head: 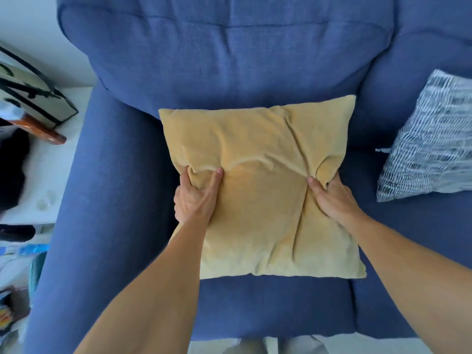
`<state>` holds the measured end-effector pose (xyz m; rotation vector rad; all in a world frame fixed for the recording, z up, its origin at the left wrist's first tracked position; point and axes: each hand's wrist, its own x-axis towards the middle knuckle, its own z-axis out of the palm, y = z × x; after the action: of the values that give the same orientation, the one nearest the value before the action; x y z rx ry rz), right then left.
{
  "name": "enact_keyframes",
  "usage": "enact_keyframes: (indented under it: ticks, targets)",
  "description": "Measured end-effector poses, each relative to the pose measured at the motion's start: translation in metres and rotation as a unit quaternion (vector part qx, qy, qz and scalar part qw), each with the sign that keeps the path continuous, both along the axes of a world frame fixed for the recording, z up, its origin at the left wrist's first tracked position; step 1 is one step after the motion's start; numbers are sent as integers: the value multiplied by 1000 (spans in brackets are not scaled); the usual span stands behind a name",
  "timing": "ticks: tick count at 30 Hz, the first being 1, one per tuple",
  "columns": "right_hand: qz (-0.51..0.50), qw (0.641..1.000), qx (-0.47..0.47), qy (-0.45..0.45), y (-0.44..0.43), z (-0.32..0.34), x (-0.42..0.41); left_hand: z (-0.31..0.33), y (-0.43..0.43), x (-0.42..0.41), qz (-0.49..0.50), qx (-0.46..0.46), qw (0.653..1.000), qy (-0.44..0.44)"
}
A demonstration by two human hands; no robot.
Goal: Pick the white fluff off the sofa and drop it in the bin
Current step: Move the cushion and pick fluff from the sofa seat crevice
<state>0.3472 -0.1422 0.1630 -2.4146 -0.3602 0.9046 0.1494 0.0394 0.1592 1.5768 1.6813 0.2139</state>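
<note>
A yellow cushion (pixel 258 154) lies on the seat of the blue sofa (pixel 224 72), its top edge against the backrest. My left hand (pixel 195 195) grips a bunched fold of the cushion's fabric at its left side. My right hand (pixel 329 195) grips the fabric at the cushion's right side, fingers tucked into a crease. A small white tuft (pixel 382 150) shows on the seat beside the patterned cushion. No bin is in view.
A blue-and-white patterned cushion (pixel 431 144) leans on the sofa's right part. Left of the sofa's armrest (pixel 84 200) is a white side surface (pixel 51 175) with a cream bag trimmed in black (pixel 33 93), a brown object and dark items. Pale floor shows below the seat's front edge.
</note>
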Motion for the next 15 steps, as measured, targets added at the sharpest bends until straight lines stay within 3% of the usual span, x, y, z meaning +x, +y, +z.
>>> enact_keyframes:
  ticks: [8, 15]
  targets:
    - [-26, 991, -96, 92, -83, -41, -64, -23, -66, -55, -47, -76, 991, 101]
    - [-27, 987, -118, 109, -90, -60, -79, -50, -75, -75, -60, -111, 980, 155]
